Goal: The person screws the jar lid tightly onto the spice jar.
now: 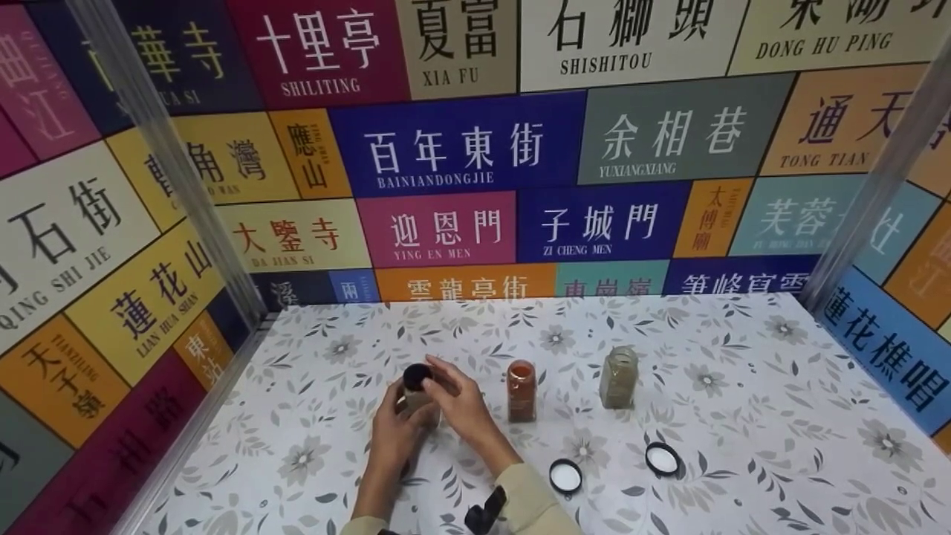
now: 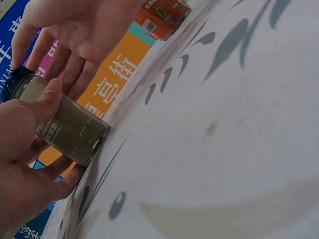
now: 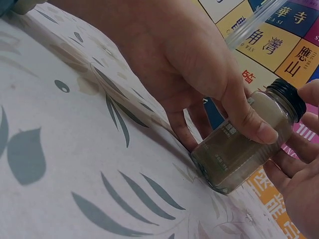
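My left hand (image 1: 397, 431) grips a squarish glass jar (image 2: 75, 127) of grey-brown powder around its body. The jar's base is down by the patterned tabletop. A black screw lid (image 3: 287, 97) sits on its neck. My right hand (image 1: 459, 401) pinches that lid from the other side, with its lower fingers reaching alongside the jar in the left wrist view. Just right of my hands stands a lidless jar of orange-red powder (image 1: 521, 397). Farther right is another lidless jar, holding grey-green powder (image 1: 618, 385).
Two black-rimmed lids with white insides lie nearer me on the right, one lid (image 1: 565, 477) below the orange-red jar and the other lid (image 1: 663, 459) beyond it. Panels of coloured signs (image 1: 453, 148) wall the back and sides of the floral-covered table (image 1: 780, 416).
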{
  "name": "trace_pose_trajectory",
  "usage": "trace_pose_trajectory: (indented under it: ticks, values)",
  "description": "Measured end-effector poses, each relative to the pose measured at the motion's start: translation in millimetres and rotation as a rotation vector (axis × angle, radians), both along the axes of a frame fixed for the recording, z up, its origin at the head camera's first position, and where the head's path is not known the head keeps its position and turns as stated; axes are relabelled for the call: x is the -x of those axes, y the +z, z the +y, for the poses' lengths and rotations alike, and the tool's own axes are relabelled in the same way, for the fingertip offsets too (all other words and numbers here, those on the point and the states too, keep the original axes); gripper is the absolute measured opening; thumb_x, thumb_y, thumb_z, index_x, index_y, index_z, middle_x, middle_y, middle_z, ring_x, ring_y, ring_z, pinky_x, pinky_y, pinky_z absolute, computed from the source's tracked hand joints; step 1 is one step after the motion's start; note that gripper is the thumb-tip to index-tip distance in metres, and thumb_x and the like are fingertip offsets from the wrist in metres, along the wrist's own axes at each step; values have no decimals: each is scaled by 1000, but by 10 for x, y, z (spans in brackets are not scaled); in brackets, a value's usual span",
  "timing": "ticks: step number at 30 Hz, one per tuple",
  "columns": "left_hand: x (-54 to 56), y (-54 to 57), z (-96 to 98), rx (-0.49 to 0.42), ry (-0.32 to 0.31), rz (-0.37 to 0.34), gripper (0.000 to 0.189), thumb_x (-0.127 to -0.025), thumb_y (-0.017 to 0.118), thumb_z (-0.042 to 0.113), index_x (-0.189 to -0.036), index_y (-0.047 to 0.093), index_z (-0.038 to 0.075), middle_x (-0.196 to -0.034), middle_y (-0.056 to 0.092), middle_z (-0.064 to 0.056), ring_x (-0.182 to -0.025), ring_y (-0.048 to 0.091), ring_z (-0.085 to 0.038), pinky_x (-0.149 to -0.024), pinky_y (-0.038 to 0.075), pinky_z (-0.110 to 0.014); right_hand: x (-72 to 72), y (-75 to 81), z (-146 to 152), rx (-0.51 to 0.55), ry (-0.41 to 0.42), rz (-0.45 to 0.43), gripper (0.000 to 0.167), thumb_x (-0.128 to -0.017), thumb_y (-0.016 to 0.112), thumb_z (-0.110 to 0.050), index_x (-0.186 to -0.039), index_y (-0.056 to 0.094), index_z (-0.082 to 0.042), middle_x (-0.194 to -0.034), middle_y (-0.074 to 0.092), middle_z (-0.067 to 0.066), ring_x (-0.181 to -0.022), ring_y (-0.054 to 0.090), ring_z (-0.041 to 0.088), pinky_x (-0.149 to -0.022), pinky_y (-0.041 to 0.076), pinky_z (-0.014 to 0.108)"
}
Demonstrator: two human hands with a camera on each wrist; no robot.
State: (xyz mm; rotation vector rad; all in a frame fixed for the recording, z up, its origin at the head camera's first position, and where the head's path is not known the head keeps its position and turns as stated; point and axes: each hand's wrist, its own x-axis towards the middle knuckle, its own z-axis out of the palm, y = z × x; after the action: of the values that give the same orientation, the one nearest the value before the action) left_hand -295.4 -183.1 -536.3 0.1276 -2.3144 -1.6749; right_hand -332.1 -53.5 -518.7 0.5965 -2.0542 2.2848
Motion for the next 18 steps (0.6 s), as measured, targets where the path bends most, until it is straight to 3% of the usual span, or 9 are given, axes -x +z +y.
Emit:
trace_pose_trajectory:
  ticks: [5,18]
  values:
    - [-14,4,-9,16,-13,2,64,-88,74,13,-146,47,10,-151,46,-25,-134,50,-47,-111,45,-54,-6,-11,-7,-8,-24,-12,41,-98,64,-15,-136,59,-2,-135,62,20,-127,60,30,-99,49,15]
    - [-8,7,-4,-8,-7,-5,64,-88,74,14,-146,48,10,-152,46,-24,-134,50,-47,-110,46,-53,-7,-15,-12,23,-7,-19,42,-95,69,-14,-132,58,0,-131,65,21,-123,62,31,-93,51,15]
